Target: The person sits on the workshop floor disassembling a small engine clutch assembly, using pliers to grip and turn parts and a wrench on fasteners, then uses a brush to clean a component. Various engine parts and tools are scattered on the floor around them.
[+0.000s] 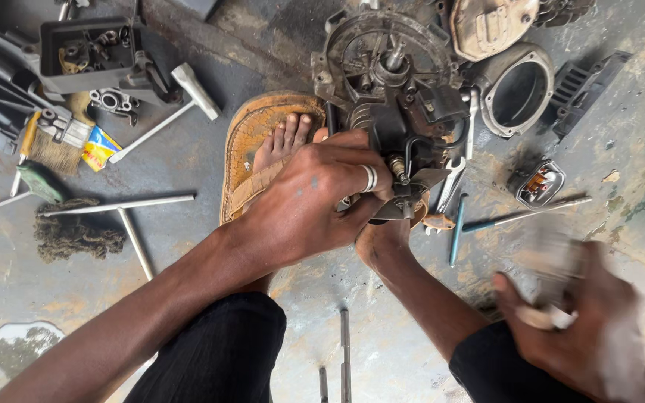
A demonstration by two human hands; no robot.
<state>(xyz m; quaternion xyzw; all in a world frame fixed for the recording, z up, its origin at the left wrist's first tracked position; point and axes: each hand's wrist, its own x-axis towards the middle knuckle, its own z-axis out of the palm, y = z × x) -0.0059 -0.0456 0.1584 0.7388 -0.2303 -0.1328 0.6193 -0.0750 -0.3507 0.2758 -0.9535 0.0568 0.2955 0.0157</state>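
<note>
Gripping the greasy cast-metal engine (397, 97), left-hand fingers (337, 160) curl tight; blurred right hand (569, 313), fingers' state unclear.

Two bare hands show: the left hand (311, 198), wearing one silver ring (369, 178), and the blurred right hand (572, 313). One dark, greasy small engine block (393, 82) sits on the concrete floor. One worn tan leather sandal (251, 138) is in plain sight, a foot in it. One grey round metal housing (515, 89), one black finned cover (584, 89), one bristle brush with a wooden handle (57, 145), one silver T-shaped wrench (125, 213), one blue-handled screwdriver (457, 231), one frayed dark rag (72, 231).
</note>
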